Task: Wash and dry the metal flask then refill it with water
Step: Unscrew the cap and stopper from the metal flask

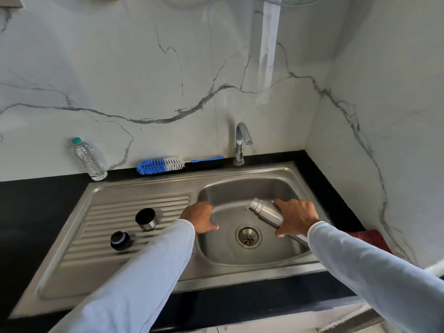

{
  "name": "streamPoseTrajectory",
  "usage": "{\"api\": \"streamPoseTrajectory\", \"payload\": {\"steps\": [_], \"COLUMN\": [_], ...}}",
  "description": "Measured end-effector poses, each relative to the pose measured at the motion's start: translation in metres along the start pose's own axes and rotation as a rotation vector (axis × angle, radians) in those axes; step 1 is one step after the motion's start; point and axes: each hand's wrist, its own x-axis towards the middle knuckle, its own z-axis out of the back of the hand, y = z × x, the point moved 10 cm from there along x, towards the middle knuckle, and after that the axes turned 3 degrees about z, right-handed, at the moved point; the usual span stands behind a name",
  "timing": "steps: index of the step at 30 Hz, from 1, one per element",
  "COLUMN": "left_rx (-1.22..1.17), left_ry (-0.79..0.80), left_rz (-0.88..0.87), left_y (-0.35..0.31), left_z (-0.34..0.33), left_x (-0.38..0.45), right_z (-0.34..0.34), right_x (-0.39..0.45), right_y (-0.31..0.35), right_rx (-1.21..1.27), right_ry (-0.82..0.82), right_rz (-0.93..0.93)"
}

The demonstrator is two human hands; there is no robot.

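White wall veined grey (marble-like), black counter, silver flask, blue-and-white brush.

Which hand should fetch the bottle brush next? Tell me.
Left. The left hand holds nothing and lies nearer the bottle brush; the right hand already grips the metal flask.

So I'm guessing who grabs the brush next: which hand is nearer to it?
Left. The left hand rests on the basin's left edge, below the brush; the right hand holds the flask farther right.
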Motion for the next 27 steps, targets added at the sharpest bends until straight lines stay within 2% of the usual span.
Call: {"api": "streamPoseTrajectory", "payload": {"steps": [7, 14, 27], "left_rx": [-0.022, -0.025, -0.068], "left_ry": [0.015, 0.043, 0.025], "left_rz": [-0.013, -0.004, -0.011], "left_y": [-0.004, 0.001, 0.008], "left_z": [-0.004, -0.012, -0.009], "left_x": [0.015, 0.021, 0.021], "right_z": [-0.027, -0.032, -0.007], "right_x": [0.021, 0.031, 0.048], "right_y": [-0.001, 0.002, 0.019], "right_rx": [-0.108, -0.2, -0.344], "right_ry": [0.168, 0.243, 0.26], "right_rz": [0.029, 0.044, 0.068]}}
